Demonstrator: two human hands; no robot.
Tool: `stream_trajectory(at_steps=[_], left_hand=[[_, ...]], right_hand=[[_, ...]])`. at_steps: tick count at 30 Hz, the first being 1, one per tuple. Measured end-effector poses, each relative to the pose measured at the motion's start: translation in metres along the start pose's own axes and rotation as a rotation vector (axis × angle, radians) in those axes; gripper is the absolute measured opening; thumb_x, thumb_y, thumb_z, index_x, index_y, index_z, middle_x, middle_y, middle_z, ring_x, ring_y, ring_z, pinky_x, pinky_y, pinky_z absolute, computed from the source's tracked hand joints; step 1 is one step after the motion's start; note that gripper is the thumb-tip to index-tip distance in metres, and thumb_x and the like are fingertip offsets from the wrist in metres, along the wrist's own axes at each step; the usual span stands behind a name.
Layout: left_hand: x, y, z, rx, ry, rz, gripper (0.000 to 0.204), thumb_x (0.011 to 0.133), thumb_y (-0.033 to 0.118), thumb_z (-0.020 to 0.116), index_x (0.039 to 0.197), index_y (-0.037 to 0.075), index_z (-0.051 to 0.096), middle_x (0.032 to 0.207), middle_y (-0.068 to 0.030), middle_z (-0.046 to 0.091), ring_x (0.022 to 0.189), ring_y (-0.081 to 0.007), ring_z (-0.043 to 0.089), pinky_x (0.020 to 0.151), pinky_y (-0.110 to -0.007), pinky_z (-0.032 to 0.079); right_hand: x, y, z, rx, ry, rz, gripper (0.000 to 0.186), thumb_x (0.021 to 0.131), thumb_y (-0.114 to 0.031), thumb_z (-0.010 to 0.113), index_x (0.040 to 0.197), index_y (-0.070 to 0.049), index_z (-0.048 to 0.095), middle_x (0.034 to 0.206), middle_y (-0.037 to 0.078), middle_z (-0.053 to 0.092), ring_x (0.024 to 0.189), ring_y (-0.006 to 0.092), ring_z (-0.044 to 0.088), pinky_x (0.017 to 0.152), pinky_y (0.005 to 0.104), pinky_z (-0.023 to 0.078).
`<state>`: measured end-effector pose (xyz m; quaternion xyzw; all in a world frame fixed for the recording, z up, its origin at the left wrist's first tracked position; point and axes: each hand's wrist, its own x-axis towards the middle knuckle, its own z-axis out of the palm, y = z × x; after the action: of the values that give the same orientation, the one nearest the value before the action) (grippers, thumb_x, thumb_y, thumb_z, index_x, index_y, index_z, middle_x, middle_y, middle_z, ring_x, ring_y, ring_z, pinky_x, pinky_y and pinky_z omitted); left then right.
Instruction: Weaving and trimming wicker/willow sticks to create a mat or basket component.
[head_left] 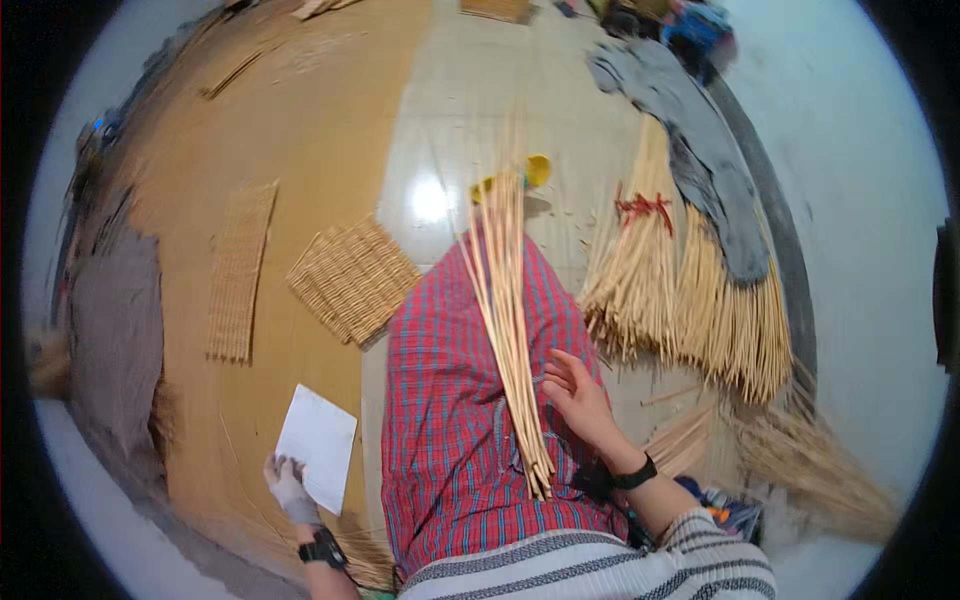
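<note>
My left hand (291, 485), in a pale glove, has its fingers closed on the lower left edge of a white sheet (318, 440). A loose bundle of long pale reeds (515, 380) lies lengthwise across red checked cloth (430, 380) on my lap, its far ends blurred. My right hand (582, 400) is just right of the reeds, fingers slightly curled and apart, holding nothing. Beyond my lap is a yellow object (537, 170), partly behind the reed tips.
A square woven mat (350, 280) and a narrow woven strip (238, 280) lie left. Right are reed bundles (630, 270), one tied red, under grey cloth (730, 200), with loose straw (800, 465). Grey fabric (110, 340) lies at far left; assorted items (695, 35) are at the back.
</note>
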<state>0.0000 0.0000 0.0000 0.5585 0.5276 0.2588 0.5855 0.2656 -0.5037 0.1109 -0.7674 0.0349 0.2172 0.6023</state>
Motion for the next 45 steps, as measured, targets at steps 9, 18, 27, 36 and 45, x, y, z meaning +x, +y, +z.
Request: stream_trajectory(at_steps=[9, 18, 27, 36, 45], left_hand=[[-0.220, 0.121, 0.251, -0.230, -1.007, -0.540, 0.048, 0.097, 0.016, 0.065, 0.137, -0.001, 0.047, 0.131, -0.0145, 0.053, 0.125, -0.0322, 0.053, 0.105, -0.050, 0.048], [-0.237, 0.044, 0.319, 0.130, -1.211, -0.691, 0.042, 0.091, 0.006, 0.072, 0.126, 0.005, 0.049, 0.103, -0.0048, 0.057, 0.095, -0.0226, 0.062, 0.087, -0.040, 0.056], [-0.247, 0.043, 0.342, 0.164, -1.255, -0.621, 0.064, 0.092, 0.016, 0.071, 0.146, 0.001, 0.039, 0.134, -0.0157, 0.058, 0.117, -0.0327, 0.062, 0.101, -0.045, 0.053], [-0.251, 0.033, 0.351, 0.426, -1.064, -0.482, 0.059, 0.090, 0.007, 0.068, 0.143, 0.003, 0.044, 0.127, -0.0130, 0.062, 0.113, -0.0337, 0.063, 0.100, -0.048, 0.054], [-0.256, 0.036, 0.348, 0.265, -1.121, -0.570, 0.068, 0.089, 0.009, 0.068, 0.149, 0.004, 0.036, 0.135, -0.0139, 0.057, 0.119, -0.0321, 0.060, 0.104, -0.048, 0.051]], right_hand=[[-0.011, 0.000, 0.012, -0.049, -0.160, -0.085, 0.052, 0.097, -0.012, 0.061, 0.144, 0.000, 0.044, 0.130, 0.019, 0.060, 0.119, 0.0264, 0.062, 0.100, 0.0361, 0.051], [-0.015, 0.070, -0.089, 0.148, 0.204, -0.008, 0.026, 0.102, -0.016, 0.057, 0.123, -0.002, 0.063, 0.096, 0.007, 0.071, 0.088, 0.0133, 0.068, 0.081, 0.0304, 0.055], [0.097, 0.181, -0.170, -0.091, 0.609, -0.007, 0.025, 0.097, -0.015, 0.056, 0.116, -0.002, 0.066, 0.094, 0.018, 0.071, 0.085, 0.0342, 0.071, 0.078, 0.0439, 0.056], [0.228, 0.195, -0.231, -0.753, 0.480, 0.606, 0.014, 0.088, -0.009, 0.063, 0.097, -0.005, 0.073, 0.086, 0.018, 0.074, 0.077, 0.0328, 0.073, 0.057, 0.0440, 0.055], [0.201, 0.216, -0.248, -0.378, 0.574, 0.387, 0.025, 0.095, -0.026, 0.058, 0.085, -0.004, 0.053, 0.071, 0.014, 0.065, 0.058, 0.0284, 0.061, 0.060, 0.0443, 0.049]])
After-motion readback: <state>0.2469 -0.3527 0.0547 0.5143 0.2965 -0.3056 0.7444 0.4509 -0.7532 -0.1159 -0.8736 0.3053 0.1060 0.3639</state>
